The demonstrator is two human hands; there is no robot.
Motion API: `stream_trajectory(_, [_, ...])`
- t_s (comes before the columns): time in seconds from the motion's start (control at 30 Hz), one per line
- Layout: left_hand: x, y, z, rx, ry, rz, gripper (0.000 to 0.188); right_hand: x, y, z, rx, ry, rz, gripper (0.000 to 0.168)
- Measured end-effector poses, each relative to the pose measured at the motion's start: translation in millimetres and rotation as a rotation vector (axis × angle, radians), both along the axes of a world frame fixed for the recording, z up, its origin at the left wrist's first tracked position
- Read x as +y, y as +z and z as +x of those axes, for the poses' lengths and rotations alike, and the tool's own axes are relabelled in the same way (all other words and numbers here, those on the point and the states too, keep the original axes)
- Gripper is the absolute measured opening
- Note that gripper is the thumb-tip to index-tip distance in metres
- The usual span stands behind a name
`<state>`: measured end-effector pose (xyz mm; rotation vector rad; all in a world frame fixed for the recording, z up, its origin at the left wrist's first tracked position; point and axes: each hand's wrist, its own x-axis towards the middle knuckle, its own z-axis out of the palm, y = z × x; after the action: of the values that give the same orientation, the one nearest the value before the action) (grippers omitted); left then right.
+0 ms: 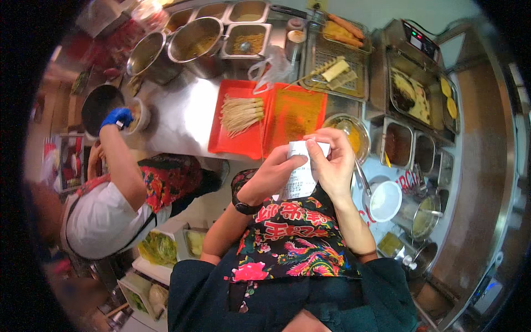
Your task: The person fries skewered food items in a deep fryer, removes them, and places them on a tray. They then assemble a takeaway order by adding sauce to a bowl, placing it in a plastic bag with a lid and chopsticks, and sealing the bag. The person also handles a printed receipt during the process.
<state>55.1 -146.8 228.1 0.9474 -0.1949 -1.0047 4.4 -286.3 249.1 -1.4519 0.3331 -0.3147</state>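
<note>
A white printed paper slip (pixel 300 178) hangs between my two hands in front of my patterned apron (pixel 303 249). My left hand (pixel 278 174) grips its left edge, thumb lying across the front. On the upper right, my right hand (pixel 334 162) pinches the same slip between thumb and fingers. Just beyond the hands lie two red trays. The left tray (pixel 215 139) holds a bundle of enoki mushrooms (pixel 242 115); the right tray (pixel 319 103) is coated with orange-brown seasoning. A metal bowl (pixel 364 128) of yellow-orange contents sits beside my right hand.
At the left, a co-worker's blue-gloved hand (pixel 118 118) is over a white bowl (pixel 143 116). Tall steel pots (pixel 195 45) stand at the back. A deep fryer (pixel 408 91) is on the right, near a wire rack (pixel 344 79) with food and a white tub (pixel 386 201).
</note>
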Motion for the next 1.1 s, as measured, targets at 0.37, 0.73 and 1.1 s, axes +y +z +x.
stream_trajectory(0.37, [27.6, -37.8, -65.4, -0.276, 0.091, 0.164, 0.024, 19.8, -22.6, -17.7, 0.178, 0.168, 0.338, 0.055])
stream_trajectory(0.73, [59.9, -60.5, -157.2, -0.212, 0.213, 0.258, 0.025, 40.6, -21.9, -36.5, 0.128, 0.381, 0.310, 0.041])
stream_trajectory(1.1, [67.9, -71.7, -211.8, -0.495, 0.504, 0.592, 0.037, 62.7, -81.3, -99.3, 0.206, 0.889, 0.064, 0.019])
